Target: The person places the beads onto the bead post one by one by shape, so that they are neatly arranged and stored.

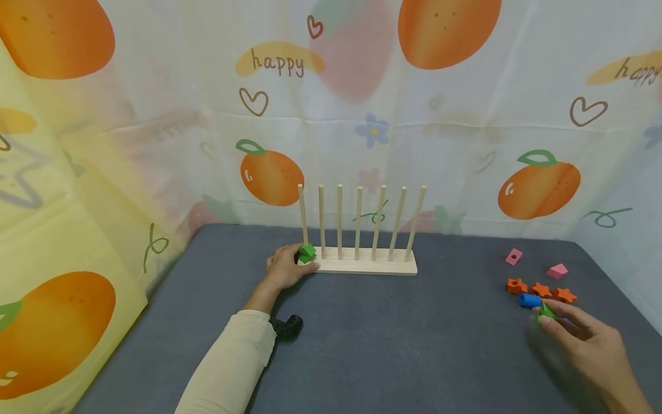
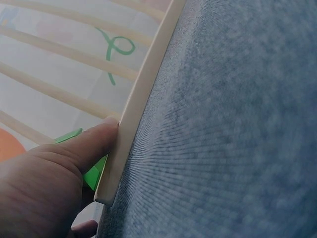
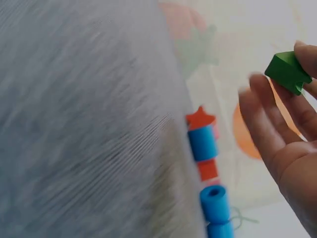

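A wooden peg stand (image 1: 367, 265) with several upright dowels stands on the table. My left hand (image 1: 286, 267) grips its left end, the thumb (image 2: 101, 141) lying against the front edge of the base. A green block (image 1: 307, 253) sits at the foot of the leftmost dowel, partly covered by that hand. Over at the right, my right hand (image 1: 595, 339) pinches another green block (image 3: 287, 72), angular with a notched side, between thumb and fingers. It is held above the table, close to a blue cylinder (image 1: 530, 300).
Orange star-shaped blocks (image 1: 541, 289) lie in a row behind the right hand. Two pink blocks, one a holed piece (image 1: 514, 257) and one a wedge (image 1: 557, 271), lie farther back. More blue cylinders (image 3: 214, 204) show in the right wrist view. A printed curtain (image 1: 445, 144) hangs behind the table.
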Demonstrator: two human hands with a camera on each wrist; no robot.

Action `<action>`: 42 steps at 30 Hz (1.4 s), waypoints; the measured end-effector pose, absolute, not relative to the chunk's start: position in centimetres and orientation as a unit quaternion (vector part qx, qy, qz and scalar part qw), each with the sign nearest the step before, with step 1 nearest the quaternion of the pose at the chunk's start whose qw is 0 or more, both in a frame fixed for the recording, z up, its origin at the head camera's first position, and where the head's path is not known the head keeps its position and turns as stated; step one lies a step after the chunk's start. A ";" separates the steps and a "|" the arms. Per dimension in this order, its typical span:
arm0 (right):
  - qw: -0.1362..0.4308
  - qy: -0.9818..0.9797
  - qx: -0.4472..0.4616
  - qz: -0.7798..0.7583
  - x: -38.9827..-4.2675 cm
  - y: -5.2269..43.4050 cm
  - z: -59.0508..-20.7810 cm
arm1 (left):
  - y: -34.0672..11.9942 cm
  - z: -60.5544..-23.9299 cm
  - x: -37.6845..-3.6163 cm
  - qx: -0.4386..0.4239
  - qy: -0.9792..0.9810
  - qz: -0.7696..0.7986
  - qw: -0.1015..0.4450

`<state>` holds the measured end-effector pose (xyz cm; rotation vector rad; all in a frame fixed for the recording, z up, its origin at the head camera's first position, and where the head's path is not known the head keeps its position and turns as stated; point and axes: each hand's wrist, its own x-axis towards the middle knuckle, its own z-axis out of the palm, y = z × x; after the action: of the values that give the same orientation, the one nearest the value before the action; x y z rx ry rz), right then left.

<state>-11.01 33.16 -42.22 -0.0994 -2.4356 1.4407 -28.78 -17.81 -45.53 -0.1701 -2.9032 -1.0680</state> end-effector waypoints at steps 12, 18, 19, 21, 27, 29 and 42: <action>0.151 -0.832 0.097 0.525 -11.4 30.5 -37.6 | -17.8 -45.7 -29.1 -0.057 -0.937 -0.343 0.021; 0.188 -0.874 0.089 0.439 -12.0 28.9 -35.5 | -17.9 -45.7 -29.1 -0.058 -0.936 -0.347 0.024; 0.192 -0.875 0.090 0.436 -12.1 28.7 -35.2 | -17.8 -45.7 -29.1 -0.057 -0.936 -0.347 0.023; 0.198 -0.875 0.092 0.431 -12.3 28.4 -34.8 | -17.8 -45.7 -29.1 -0.056 -0.935 -0.348 0.023; 0.196 -0.869 0.111 0.441 -12.9 27.3 -33.4 | -17.8 -45.8 -29.2 -0.055 -0.936 -0.348 0.021; 0.188 -0.864 0.118 0.452 -13.0 26.8 -32.9 | -17.8 -45.8 -29.2 -0.056 -0.936 -0.347 0.022; 0.148 -0.841 0.119 0.506 -14.7 23.4 -29.1 | -17.8 -45.8 -29.3 -0.055 -0.935 -0.349 0.017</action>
<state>-14.75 23.38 -29.09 0.3417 -2.4191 1.4557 -29.33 -17.78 -45.81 -0.1711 -2.9067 -1.0854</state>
